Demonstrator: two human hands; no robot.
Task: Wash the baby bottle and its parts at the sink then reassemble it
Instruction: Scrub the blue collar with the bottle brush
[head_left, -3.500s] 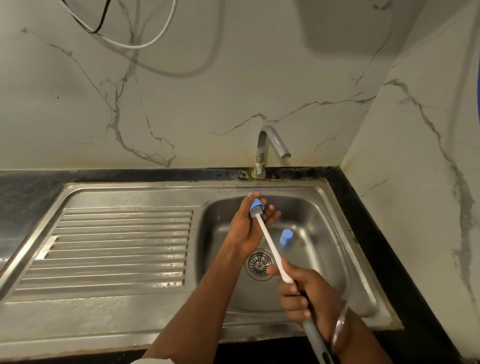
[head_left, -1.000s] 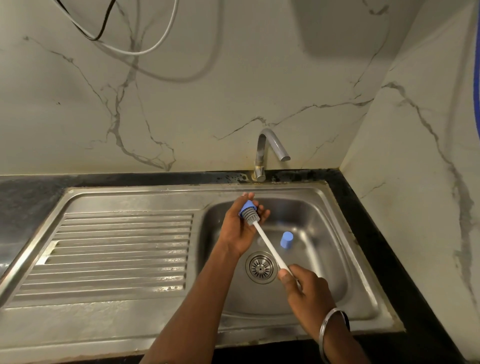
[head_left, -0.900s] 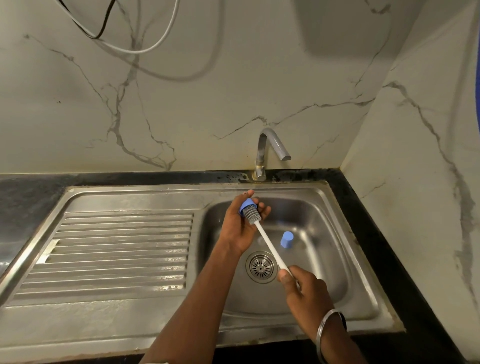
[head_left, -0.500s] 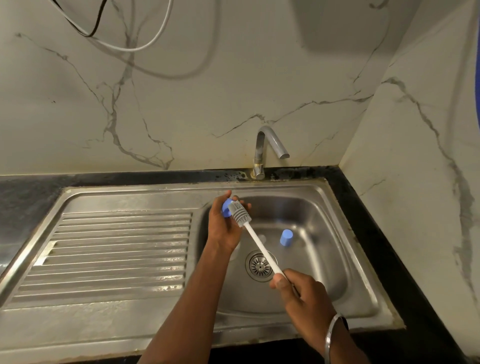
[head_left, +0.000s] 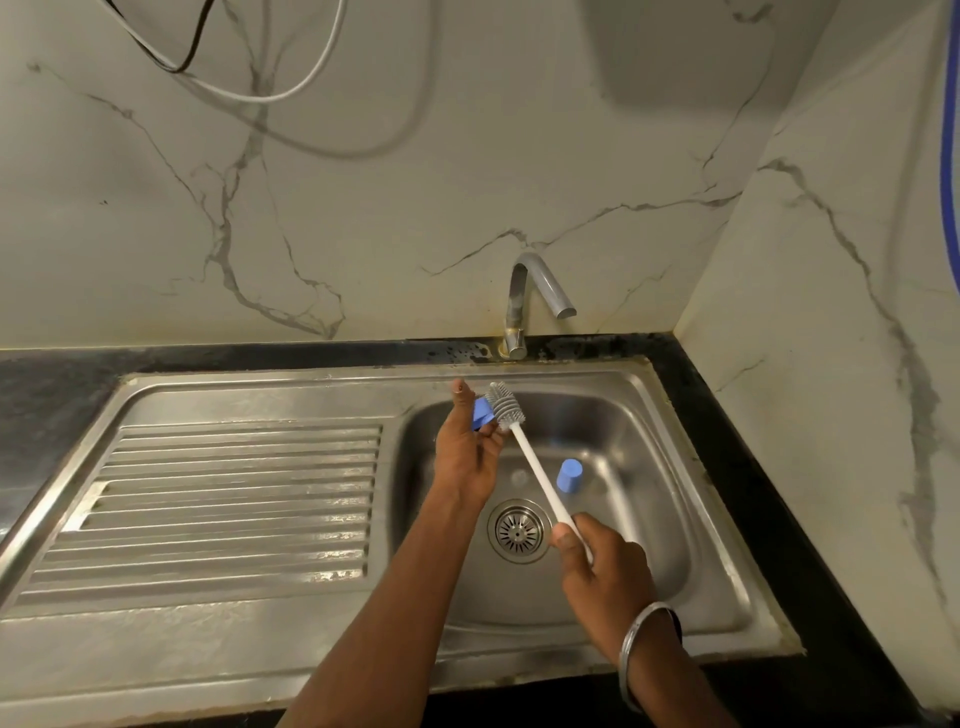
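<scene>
Blue part (head_left: 482, 411), perhaps collar, half-hidden in left hand (head_left: 466, 454)

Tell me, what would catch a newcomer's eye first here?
Over the steel sink, the right hand holds a white bottle brush, its grey bristles beside a blue bottle part held in the left hand. A blue cap stands inside, right of the drain.

hands (head_left: 467, 457) holding blue ring (head_left: 482, 411), brush (head_left: 524, 447), over sink (head_left: 727, 582)
</scene>
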